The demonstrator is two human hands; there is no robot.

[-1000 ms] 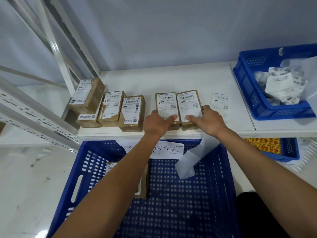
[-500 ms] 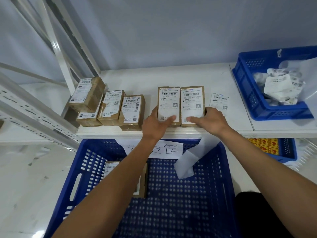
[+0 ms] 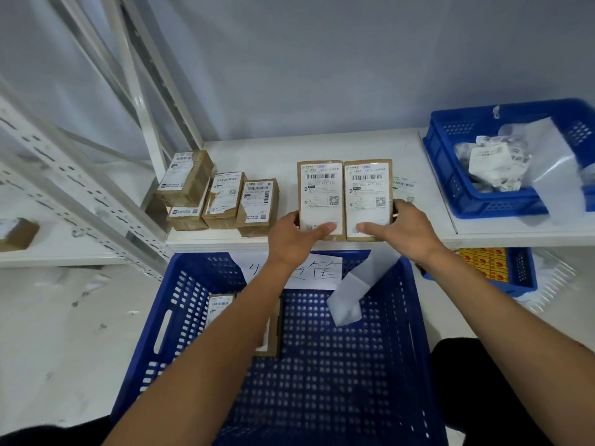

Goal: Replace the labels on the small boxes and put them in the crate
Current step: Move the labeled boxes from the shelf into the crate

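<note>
While the left hand [image 3: 294, 235] pinches the left box [image 3: 320, 191] and the right hand [image 3: 404, 228] pinches the right box [image 3: 368, 191], side by side at the shelf [image 3: 257, 152] edge, long axes running 12 to 6, the crate [image 3: 415, 317] lies at 6 o'clock, equally near both hands.

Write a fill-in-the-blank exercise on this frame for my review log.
The left hand and right hand hold ___ labelled boxes side by side.
The crate below them is coloured ___.
One box already lies in it, partly hidden by the ___ forearm.
A loose label lies on the shelf, ___ of the held boxes.
Missing words: two; blue; left; right.
</note>
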